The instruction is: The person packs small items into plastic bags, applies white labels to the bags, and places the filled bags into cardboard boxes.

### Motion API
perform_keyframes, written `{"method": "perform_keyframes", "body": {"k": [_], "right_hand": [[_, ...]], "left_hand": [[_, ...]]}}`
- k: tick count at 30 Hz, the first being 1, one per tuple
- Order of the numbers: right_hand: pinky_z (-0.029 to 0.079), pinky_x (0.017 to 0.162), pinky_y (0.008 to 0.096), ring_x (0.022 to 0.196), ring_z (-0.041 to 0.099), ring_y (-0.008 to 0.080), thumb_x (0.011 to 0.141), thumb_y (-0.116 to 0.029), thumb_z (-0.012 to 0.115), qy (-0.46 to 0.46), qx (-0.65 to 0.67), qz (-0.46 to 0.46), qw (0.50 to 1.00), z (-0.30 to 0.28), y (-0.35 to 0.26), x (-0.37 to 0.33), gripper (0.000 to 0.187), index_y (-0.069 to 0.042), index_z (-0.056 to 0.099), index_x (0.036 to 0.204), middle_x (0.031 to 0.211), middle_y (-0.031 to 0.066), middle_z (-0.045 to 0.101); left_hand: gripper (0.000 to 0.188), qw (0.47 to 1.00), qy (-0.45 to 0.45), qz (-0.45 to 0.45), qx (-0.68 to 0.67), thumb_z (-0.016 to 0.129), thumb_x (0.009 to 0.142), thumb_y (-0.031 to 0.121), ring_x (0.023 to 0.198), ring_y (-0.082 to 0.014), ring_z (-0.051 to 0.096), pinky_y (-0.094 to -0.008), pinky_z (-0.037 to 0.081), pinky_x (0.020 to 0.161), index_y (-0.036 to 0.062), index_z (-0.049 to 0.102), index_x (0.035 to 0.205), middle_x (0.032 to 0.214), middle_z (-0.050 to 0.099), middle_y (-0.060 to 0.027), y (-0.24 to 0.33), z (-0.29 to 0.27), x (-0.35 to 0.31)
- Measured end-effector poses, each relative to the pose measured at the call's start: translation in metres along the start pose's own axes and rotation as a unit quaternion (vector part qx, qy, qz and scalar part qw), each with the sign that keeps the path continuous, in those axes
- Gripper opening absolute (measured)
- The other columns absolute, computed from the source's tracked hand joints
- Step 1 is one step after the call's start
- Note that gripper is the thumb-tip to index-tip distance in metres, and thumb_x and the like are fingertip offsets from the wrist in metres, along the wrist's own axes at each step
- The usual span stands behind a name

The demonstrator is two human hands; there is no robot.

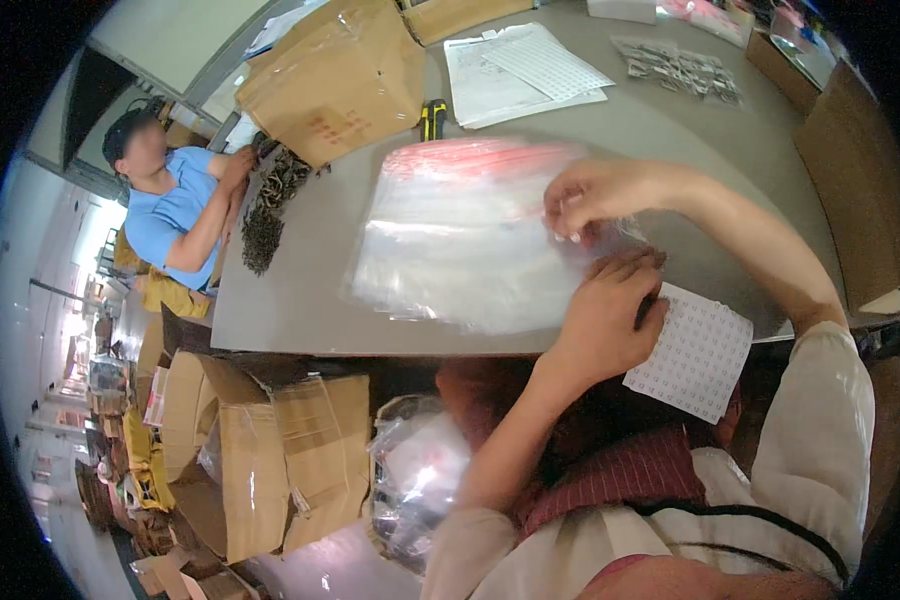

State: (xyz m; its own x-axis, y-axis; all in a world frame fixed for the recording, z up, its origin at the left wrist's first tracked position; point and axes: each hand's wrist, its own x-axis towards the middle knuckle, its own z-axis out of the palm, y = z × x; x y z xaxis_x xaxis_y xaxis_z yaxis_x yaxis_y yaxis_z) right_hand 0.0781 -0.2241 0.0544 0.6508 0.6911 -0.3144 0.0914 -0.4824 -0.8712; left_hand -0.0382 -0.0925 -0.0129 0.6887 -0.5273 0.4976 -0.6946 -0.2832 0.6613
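A fanned stack of clear zip bags (450, 250) with reddish top edges lies on the grey table before me. Over its right side, my right hand (595, 200) bends its fingers into a pinch; whatever is in them is blurred. My left hand (615, 315) is closed at the stack's lower right corner, its fingertips close to a loose bit of clear plastic. Between its thumb and palm is the edge of a white label sheet (695, 350) with rows of small printed marks, which reaches past the table's front edge.
A cardboard box (335, 80), a yellow-black cutter (432, 120), paper sheets (520, 75) and bagged small parts (675, 68) are farther back. At left, a person in blue (175, 200) handles dark small parts (265, 225). Open cartons (320, 450) stand below the front edge.
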Motion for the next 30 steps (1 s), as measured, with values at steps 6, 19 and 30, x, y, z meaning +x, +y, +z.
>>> {"method": "perform_keyframes", "body": {"k": [6,19,30], "right_hand": [[0.045,0.081,0.0282,0.088,0.054,0.0103,0.087,-0.022,0.064,0.074,-0.028,-0.102,0.992,-0.041,0.026,0.022,0.021,-0.003,0.062,0.096,0.090,0.0004,0.062],[0.049,0.077,0.0369,0.083,0.062,0.0248,0.080,-0.026,0.069,0.098,-0.321,-0.139,0.932,-0.030,0.029,0.010,0.029,0.001,0.066,0.091,0.088,0.0159,0.067],[0.044,0.054,0.0411,0.055,0.055,0.0237,0.072,-0.042,0.081,0.032,-0.370,0.187,0.909,-0.054,0.018,-0.057,0.048,0.001,0.062,0.067,0.058,0.0109,0.060]], "left_hand": [[0.017,1.000,-0.002,0.019,-0.006,0.068,0.082,0.011,0.121,-0.0380,0.057,-0.0447,0.043,0.104,0.0004,0.058,0.091,0.126,0.064,-0.0186,-0.003,0.000,0.003],[0.017,1.000,-0.008,0.013,-0.019,0.070,0.081,0.011,0.122,-0.0376,0.057,-0.0442,0.042,0.106,0.0009,0.059,0.090,0.126,0.065,-0.0173,-0.006,-0.001,0.002],[0.014,0.987,0.070,0.000,0.145,0.067,0.082,0.012,0.138,-0.0363,0.044,-0.0577,0.021,0.116,0.0030,0.058,0.087,0.132,0.062,-0.0171,0.004,0.000,0.000]]}}
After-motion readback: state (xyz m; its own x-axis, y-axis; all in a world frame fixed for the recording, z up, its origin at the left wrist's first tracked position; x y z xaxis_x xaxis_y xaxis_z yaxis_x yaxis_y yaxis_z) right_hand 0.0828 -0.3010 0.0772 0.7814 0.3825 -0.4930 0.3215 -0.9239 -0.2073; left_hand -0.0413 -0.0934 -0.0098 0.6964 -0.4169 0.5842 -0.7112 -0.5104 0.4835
